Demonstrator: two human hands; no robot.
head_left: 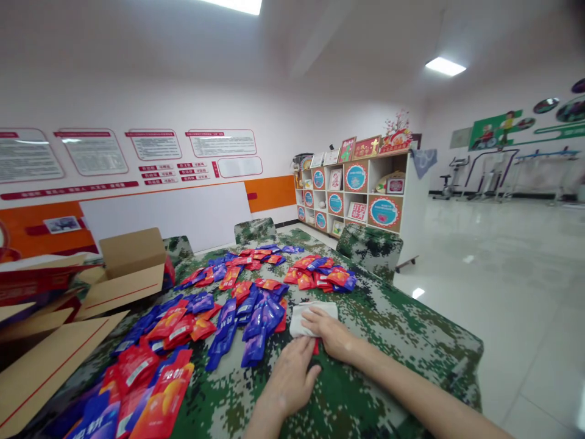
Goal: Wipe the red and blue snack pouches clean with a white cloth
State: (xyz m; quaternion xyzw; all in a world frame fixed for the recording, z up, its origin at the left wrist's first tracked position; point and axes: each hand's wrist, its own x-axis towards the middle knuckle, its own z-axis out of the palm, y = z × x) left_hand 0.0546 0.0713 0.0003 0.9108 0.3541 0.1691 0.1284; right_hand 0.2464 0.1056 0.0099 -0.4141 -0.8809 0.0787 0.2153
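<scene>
One folded white cloth (298,314) lies on the camouflage tablecloth (406,347), a sliver of red (316,346) poking out at its near edge. The person's right hand (331,332) rests on top of it, fingers stretched across and slightly parted. The left hand (292,373) is at that near edge, fingers close together, thumb apart; I can't tell whether the tips pinch the fabric.

Just left of the cloth are blue pouches (264,316); beyond it sits a red-and-blue heap (315,274). Nearer and further left, a big red pouch (164,390) carries large white Chinese characters, the first apparently 纯. Past those, well left of the cloth, stand open cardboard boxes (121,289). Far behind it, a white shelf (406,207) has round blue labels, and wall panels (222,143) bear print too small for me to read.
</scene>
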